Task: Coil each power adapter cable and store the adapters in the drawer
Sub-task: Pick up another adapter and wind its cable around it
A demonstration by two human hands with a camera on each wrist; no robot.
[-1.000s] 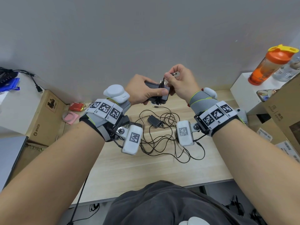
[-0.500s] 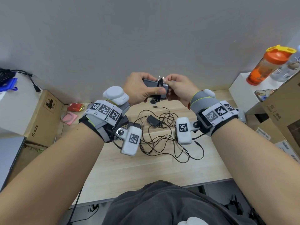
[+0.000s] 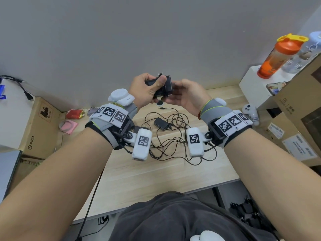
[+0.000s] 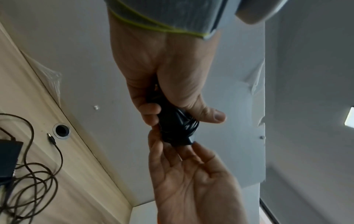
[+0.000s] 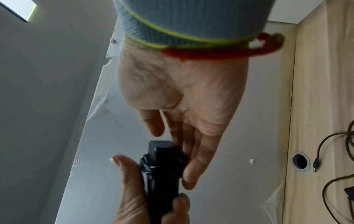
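Gripping the wrapped adapter above the bench, the left hand keeps thumb and fingers curled round it. Right hand — fingers relaxed, touching the coil's end. Coiling looks complete; next, stow it — no drawer is visible. A second adapter lies uncoiled.

adapter: my left hand is gripping smooth black plastic
cable: looking glossy
tabletop: showing pale matt wood
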